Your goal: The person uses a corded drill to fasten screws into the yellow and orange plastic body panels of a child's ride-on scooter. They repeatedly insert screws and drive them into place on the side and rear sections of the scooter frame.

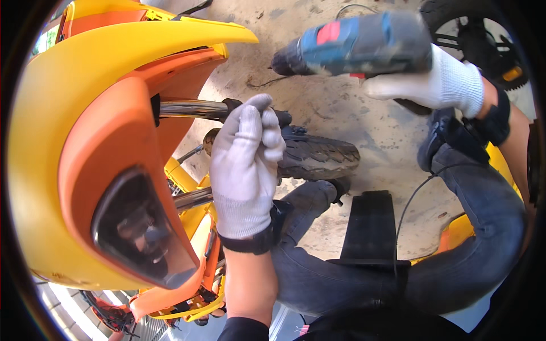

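Note:
My right hand [446, 82], in a white knit glove, grips a blue and black cordless drill [364, 46] with a red patch on its side. The drill is held up over the floor, its chuck pointing left and away from the motorcycle's front. My left hand [245, 165], gloved too, is closed with thumb and fingers pressed together. Whether something small is in those fingers I cannot make out. It is in front of a shiny fork tube [190, 109] and beside a knobby tyre [321, 156]. Left of it stands an orange and yellow front fairing [42, 148] with a dark headlight [145, 227].
A black wheel [472, 37] stands at the far right. Between my bent legs is a black flat panel [369, 224], with a thin cable [405, 213] beside it. Yellow and orange parts [455, 233] show at the right. The concrete floor [375, 122] is stained.

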Demonstrator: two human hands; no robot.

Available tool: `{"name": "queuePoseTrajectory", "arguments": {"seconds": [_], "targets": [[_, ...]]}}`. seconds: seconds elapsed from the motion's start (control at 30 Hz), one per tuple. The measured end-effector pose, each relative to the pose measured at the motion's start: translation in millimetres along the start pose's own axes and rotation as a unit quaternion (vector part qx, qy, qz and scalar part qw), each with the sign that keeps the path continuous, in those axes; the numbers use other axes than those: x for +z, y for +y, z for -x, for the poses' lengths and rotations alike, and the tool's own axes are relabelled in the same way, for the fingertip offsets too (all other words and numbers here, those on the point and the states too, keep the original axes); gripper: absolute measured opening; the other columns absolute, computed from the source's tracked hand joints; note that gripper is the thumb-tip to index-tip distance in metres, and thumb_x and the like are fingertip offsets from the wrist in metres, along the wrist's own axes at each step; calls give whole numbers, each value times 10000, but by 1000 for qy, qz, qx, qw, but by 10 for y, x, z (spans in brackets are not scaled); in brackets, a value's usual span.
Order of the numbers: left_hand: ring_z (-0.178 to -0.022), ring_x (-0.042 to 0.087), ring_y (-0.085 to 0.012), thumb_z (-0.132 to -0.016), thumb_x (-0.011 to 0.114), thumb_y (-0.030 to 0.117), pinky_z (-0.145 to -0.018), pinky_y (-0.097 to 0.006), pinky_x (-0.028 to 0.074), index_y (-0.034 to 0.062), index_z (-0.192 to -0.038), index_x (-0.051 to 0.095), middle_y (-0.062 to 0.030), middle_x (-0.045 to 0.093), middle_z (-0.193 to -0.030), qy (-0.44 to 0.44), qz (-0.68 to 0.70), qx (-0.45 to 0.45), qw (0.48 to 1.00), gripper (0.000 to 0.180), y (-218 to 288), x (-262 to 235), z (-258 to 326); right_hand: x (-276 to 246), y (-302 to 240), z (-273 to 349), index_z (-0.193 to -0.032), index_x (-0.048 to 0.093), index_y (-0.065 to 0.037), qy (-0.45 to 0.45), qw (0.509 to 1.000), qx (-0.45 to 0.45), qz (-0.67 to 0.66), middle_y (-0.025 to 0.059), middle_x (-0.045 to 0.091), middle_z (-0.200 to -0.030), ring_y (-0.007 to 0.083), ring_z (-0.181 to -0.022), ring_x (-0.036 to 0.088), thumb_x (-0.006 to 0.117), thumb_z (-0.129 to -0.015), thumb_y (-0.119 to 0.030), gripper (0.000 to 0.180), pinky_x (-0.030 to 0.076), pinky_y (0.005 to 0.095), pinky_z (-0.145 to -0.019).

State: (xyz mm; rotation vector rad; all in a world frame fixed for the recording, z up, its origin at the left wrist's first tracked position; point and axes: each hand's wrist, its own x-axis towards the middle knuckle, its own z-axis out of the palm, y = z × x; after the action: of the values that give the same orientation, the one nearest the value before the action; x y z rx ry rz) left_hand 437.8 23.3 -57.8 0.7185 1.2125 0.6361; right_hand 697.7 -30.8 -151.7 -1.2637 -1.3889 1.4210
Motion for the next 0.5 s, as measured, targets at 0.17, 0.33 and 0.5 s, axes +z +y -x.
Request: {"name": "queuePoseTrajectory", "arguments": {"seconds": [0.17,0.33,0.5], "targets": [[-730,546,-91,-1013,556,167,-608,-216,440,-1,-1139,577,-61,606,-935,-32,37,-18,999,211,-44,73,-10,-146,-849,574,-1080,673,-24,91,965,239,-54,43,659,-797,137,-741,627,712,-873,-265,320,526,287,-721],[-754,562,-105,-998,577,141,-635,-220,467,8,-1136,584,-69,618,-917,-84,47,-1,995,191,-105,-67,38,-97,-952,786,-948,682,-16,90,922,286,-244,53,651,-743,130,-643,631,722,-832,-214,233,534,276,-629],[-781,573,-120,-997,564,101,-677,-233,486,-13,-1192,561,-92,614,-976,-78,64,-17,995,226,-132,8,53,-75,-981,799,-928,686,-15,45,921,296,-249,56,652,-734,133,-650,632,724,-829,-223,234,532,282,-636]]}}
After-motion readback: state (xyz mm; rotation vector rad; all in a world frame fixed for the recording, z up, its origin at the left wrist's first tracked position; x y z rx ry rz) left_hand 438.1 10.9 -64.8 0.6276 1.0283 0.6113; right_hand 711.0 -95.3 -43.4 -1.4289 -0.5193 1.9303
